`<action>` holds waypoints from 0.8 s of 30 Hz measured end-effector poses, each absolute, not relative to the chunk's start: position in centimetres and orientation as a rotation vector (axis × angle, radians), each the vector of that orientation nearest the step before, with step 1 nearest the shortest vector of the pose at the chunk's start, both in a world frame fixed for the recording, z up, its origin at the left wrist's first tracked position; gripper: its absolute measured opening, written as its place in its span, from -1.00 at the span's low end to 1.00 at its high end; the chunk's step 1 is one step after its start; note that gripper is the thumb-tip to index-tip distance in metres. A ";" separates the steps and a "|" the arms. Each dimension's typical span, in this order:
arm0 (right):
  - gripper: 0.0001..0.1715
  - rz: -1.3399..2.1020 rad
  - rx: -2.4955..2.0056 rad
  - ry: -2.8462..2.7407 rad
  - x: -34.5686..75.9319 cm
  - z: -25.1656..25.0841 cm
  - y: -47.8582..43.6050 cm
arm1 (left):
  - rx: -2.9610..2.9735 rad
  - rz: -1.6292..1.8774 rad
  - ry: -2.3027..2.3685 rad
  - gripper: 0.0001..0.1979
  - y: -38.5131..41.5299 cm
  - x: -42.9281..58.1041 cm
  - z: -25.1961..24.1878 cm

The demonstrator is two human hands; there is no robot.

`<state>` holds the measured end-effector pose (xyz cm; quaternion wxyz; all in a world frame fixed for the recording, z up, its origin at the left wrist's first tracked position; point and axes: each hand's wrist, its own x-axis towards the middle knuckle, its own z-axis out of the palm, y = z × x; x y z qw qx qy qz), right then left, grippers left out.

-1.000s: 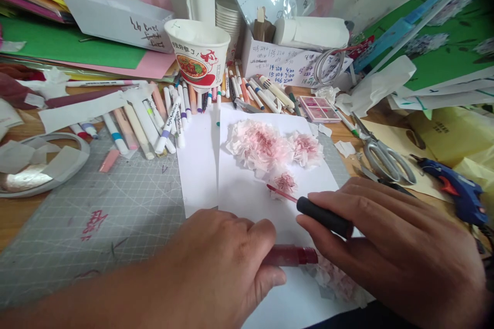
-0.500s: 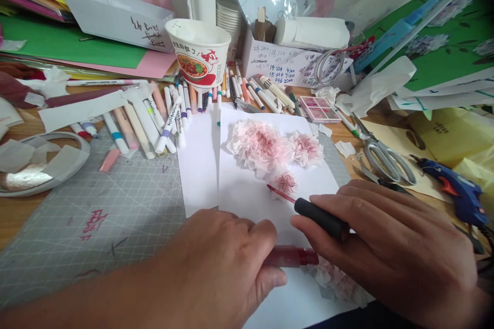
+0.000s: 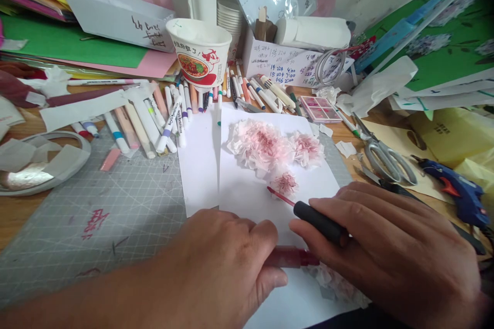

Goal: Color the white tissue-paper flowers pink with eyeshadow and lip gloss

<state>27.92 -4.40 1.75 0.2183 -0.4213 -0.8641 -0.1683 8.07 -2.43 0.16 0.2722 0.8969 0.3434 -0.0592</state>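
The wand [image 3: 320,222] is slanting over the white paper [image 3: 247,198], its long axis running up and leftward from the right hand [image 3: 393,239]; its red tip is showing just left of the small pink flower [image 3: 286,183], contact uncertain. The right grip is pinching the black handle between thumb and fingers, keeping this hand the nearer to the flower. The left hand [image 3: 231,254] is clasping the dark red tube [image 3: 286,257], crosswise below the wand, neck pointing right. Scissors [image 3: 389,163] and glue gun [image 3: 459,193] are lying rightward on the bench [image 3: 19,214].
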 end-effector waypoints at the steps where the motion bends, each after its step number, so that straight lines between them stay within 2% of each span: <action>1: -0.62 -0.482 -1.177 -2.394 28.0 1.9 -4.4 | 2.417 -0.156 0.923 -0.84 -2.4 8.0 0.1; 6: -0.69 -0.472 -1.152 -2.450 28.5 2.8 -4.5 | 2.403 -0.103 0.913 -0.84 -2.2 8.0 -0.2; 12: -0.54 -0.485 -1.208 -2.355 27.9 2.1 -4.5 | 2.400 -0.195 0.929 -0.82 -2.2 8.1 0.2; 19: -0.69 -0.373 -1.238 -2.274 29.4 2.2 -5.3 | 2.419 -0.251 0.889 -0.80 -2.3 8.2 0.3; 24: -0.74 -0.225 -1.244 -2.300 30.7 2.2 -5.2 | 2.476 -0.132 0.863 -0.83 -2.3 7.9 -0.4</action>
